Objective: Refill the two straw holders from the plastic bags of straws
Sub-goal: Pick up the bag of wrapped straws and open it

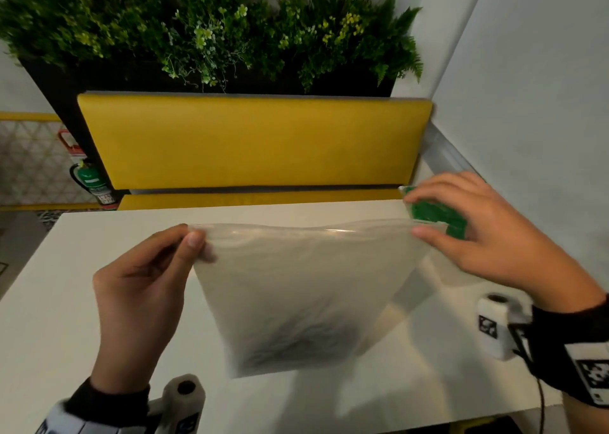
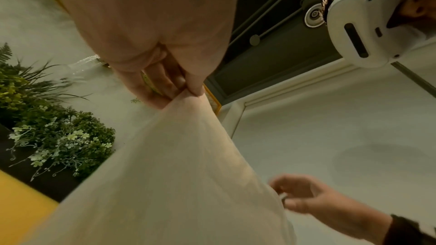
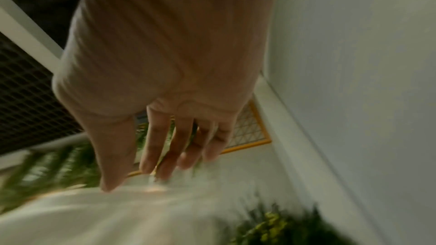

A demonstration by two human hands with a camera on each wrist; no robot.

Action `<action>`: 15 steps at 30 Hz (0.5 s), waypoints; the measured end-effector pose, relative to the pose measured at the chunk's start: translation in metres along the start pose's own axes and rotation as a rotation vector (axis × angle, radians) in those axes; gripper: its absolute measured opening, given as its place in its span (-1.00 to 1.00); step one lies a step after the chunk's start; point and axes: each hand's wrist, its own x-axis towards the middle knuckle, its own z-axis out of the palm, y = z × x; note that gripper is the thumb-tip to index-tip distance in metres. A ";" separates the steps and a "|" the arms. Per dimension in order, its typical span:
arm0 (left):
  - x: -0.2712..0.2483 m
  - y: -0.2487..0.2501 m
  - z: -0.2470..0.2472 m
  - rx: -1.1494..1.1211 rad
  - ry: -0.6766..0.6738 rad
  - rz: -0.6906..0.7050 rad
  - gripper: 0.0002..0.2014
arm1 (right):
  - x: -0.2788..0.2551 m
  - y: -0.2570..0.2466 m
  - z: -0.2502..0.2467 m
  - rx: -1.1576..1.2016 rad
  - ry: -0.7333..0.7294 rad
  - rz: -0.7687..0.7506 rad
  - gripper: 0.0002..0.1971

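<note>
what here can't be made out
- Plastic bag contents: head view, motion blur and cloudy film.
- Right hand grip on the bag: blurred in the right wrist view.
- Green item: the right hand's fingers cover most of it.
- Straw holders: in no view.

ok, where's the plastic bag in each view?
Head: plastic bag centre, hanging above the table, left hand pinching its top corner.
Left wrist: lower centre, hanging from the fingers.
Right wrist: bottom left, blurred.
Shared landmark: green plants.
</note>
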 end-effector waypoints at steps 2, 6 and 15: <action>0.000 -0.001 0.002 -0.005 -0.012 0.011 -0.90 | 0.009 -0.032 0.018 0.000 -0.034 -0.089 -0.57; 0.000 0.001 0.000 -0.021 -0.066 -0.014 -0.92 | 0.023 -0.063 0.062 -0.056 -0.090 -0.265 -0.91; 0.037 0.040 0.000 0.357 -0.534 0.204 -0.83 | 0.026 -0.086 0.070 0.070 -0.026 -0.363 -0.83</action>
